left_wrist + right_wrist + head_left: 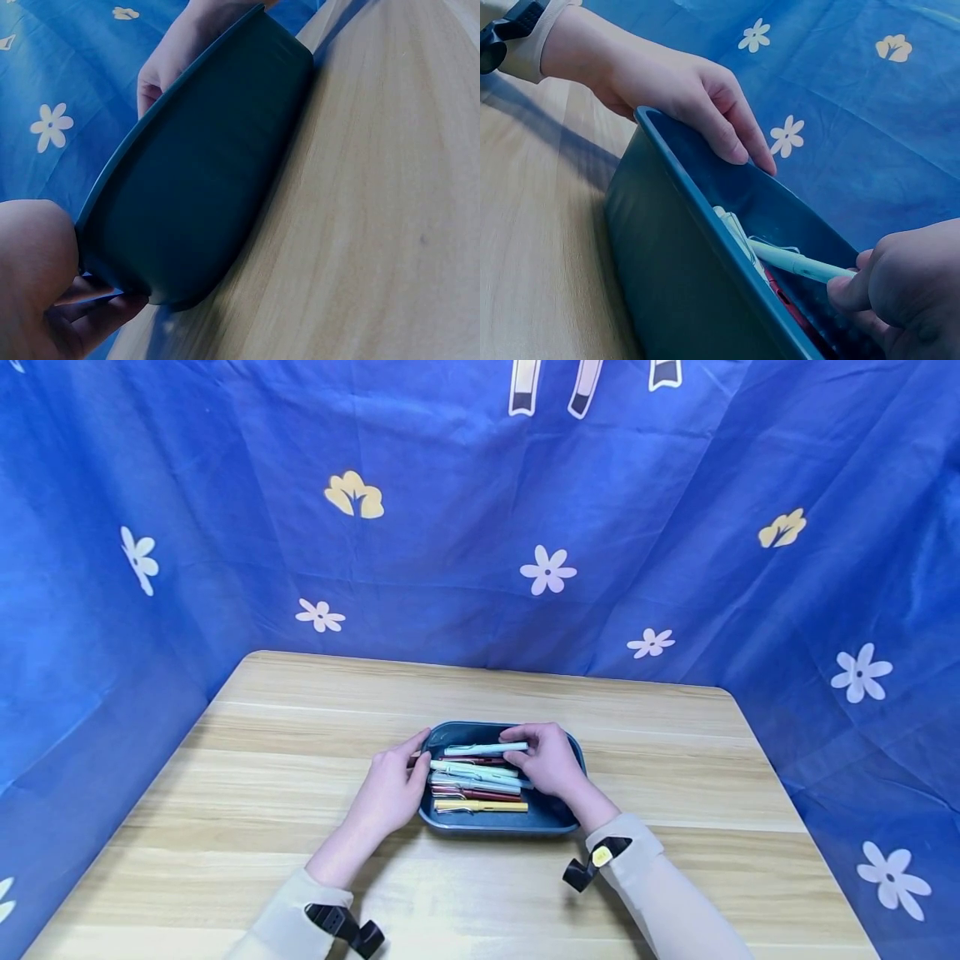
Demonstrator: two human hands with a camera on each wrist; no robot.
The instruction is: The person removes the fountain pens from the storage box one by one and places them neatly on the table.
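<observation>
A dark teal plastic bin sits on the table with several pens inside. At its left end my left hand grips the wall, thumb over the rim and fingers along the outside, as the left wrist view shows of the bin. My right hand reaches in over the right end and pinches one end of a pale turquoise pen. In the right wrist view this pen slants above the others. Below it lie white, light blue and dark red pens, and a yellow pen lies nearest the front.
The wood-grain table extends around the bin on all sides. A blue curtain with white flowers hangs behind and at both sides of it. Black camera straps are worn on both wrists over light sleeves.
</observation>
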